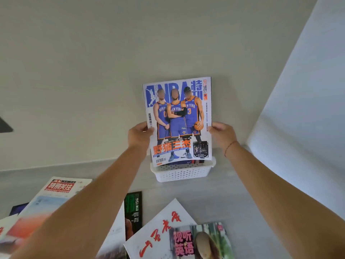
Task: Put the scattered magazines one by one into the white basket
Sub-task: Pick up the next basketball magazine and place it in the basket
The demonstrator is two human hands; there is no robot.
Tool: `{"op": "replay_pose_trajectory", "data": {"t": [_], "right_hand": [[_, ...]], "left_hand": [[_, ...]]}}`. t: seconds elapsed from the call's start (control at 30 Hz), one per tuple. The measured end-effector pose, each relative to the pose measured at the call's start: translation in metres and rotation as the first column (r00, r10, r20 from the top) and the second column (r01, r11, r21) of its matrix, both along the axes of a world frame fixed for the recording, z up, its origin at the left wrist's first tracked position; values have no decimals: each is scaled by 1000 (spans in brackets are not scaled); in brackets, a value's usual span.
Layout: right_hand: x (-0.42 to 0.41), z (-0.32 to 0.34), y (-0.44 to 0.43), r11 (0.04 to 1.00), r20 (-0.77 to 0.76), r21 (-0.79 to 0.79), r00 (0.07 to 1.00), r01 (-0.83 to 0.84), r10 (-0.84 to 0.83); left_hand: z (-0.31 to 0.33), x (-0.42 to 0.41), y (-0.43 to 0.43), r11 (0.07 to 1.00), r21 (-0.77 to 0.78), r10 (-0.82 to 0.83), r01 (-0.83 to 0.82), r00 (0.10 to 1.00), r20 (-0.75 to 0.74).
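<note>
The basketball magazine (178,120) hides the white basket's (183,173) far rim and contents; at seven o'clock, magazines (28,227) blur, cropped by the frame.

The held magazine (178,120) reads "NBA", "2024", "NEW YORK"; a lower magazine (202,241) apparently reads "视听英语".

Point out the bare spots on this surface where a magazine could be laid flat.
Bare grey surface stretches left of the white perforated plastic basket, up to the wall. Another clear patch lies between the basket and the white magazine with red brush lettering. The near left is crowded with overlapping magazines, including the red-titled one.
</note>
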State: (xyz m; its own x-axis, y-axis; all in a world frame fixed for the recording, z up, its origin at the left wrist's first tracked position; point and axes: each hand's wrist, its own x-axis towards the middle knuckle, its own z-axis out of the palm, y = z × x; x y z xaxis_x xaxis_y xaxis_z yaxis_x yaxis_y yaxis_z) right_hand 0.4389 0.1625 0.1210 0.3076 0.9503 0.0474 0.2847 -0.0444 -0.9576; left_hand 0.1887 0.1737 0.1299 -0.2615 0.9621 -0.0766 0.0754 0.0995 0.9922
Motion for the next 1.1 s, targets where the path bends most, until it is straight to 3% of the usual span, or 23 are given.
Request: {"op": "replay_pose_trajectory", "data": {"t": [0.17, 0.57, 0.97, 1.1], "right_hand": [[4, -15, 28, 991, -15, -120, 998, 52, -54], [3, -72, 44, 954, 56, -268, 991, 132, -122], [3, -83, 51, 934, 107, -307, 982, 182, -157], [-1, -80, 45, 937, 263, -329, 964, 118, -30]], "left_hand": [[-15, 6, 27, 993, -89, 88, -83, 994, 58], [-79, 14, 40, 946, -272, 193, -177, 981, 33], [-79, 13, 55, 949, -238, 197, -207, 978, -66], [-77, 13, 50, 954, -243, 155, -177, 982, -106]]}}
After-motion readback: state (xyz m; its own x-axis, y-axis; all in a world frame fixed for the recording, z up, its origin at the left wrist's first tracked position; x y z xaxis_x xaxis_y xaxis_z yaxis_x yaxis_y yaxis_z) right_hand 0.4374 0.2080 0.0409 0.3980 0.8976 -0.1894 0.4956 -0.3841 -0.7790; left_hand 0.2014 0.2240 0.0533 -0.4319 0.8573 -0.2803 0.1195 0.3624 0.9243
